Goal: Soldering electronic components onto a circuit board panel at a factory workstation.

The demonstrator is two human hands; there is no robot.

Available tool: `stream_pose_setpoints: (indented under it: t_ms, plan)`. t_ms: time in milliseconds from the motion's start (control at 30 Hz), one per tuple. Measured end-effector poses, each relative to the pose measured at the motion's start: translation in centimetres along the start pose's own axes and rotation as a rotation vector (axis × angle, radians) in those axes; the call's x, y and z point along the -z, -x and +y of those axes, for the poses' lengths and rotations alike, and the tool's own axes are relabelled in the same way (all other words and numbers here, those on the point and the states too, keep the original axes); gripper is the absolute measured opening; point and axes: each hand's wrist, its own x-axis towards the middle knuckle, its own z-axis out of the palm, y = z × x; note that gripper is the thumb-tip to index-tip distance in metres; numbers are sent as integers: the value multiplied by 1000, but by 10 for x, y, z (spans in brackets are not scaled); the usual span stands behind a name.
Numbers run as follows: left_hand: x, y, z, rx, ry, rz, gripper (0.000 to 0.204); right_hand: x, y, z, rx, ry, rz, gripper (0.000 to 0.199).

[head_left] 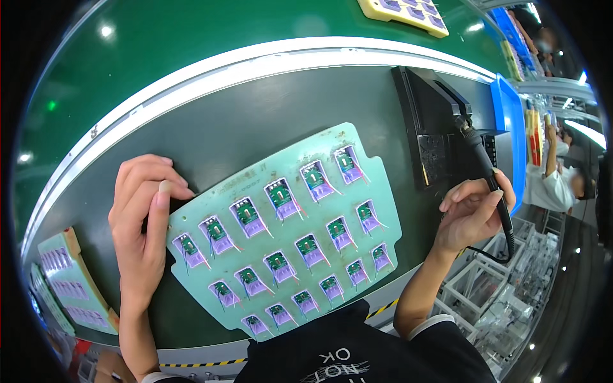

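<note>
A pale green tray (255,182) lies tilted on the dark work surface, with rows of lilac pieces, each bearing a small green circuit board and thin wires. At its upper left corner is my left hand (142,217), fingers loosely bent and holding nothing; the fingertips come close to the tray edge, and I cannot tell if they touch it. My right hand (471,214) is closed around the handle of a soldering iron (483,156). The iron's front end sits at the holder of a black soldering station (424,121), which hides its tip.
A blue bin (509,105) stands beyond the station. Another filled green tray (73,281) lies at the left, and a cream tray (408,16) sits on the green surface behind the white rail (268,57). Clear plastic pieces (504,306) are at the right; other people work farther off.
</note>
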Motion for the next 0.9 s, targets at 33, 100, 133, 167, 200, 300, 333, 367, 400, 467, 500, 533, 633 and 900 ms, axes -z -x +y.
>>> stream_pose_setpoints:
  t_ms: [33, 100, 133, 167, 200, 300, 333, 367, 400, 467, 500, 533, 633, 900]
  plan:
    - [-1, -1, 0, 6, -1, 0, 14, 1, 0, 0, 2, 15, 6, 33]
    - [-3, -2, 0, 11, 0, -5, 14, 2, -1, 0, 9, 30, 6, 33]
    - [-3, -2, 0, 4, -10, -7, 14, 3, -2, 0, 13, 37, 3, 33]
    - [-3, -3, 0, -3, -20, -9, 14, 3, -2, 0, 9, 40, 6, 33]
    - [-3, -4, 0, -4, -18, -14, 14, 3, -2, 0, 14, 43, 9, 33]
    - [-3, -4, 1, 2, -27, -18, 15, 4, -3, 1, 17, 46, 17, 34]
    - [-3, -4, 1, 8, -31, -14, 16, 4, -3, 1, 19, 48, 19, 34]
    - [-4, -4, 1, 14, -35, -10, 16, 3, -2, 1, 18, 51, 23, 34]
    - [-4, -4, 2, 10, -33, -14, 16, 2, -2, 1, 17, 59, 27, 34]
    - [-4, -3, 3, 34, -54, -15, 18, 2, -1, 1, 15, 71, 36, 35]
    - [-5, -3, 3, 30, -52, -19, 18, 2, -1, 1, 15, 69, 34, 35]
    - [-4, -3, 4, 32, -57, -21, 19, 2, -1, 1, 14, 67, 33, 35]
    - [-5, -3, 3, 32, -58, -25, 20, 3, -1, 1, 21, 75, 36, 34]
    - [-7, -2, 4, 31, -48, -13, 21, 3, -1, -1, 14, 116, 22, 32]
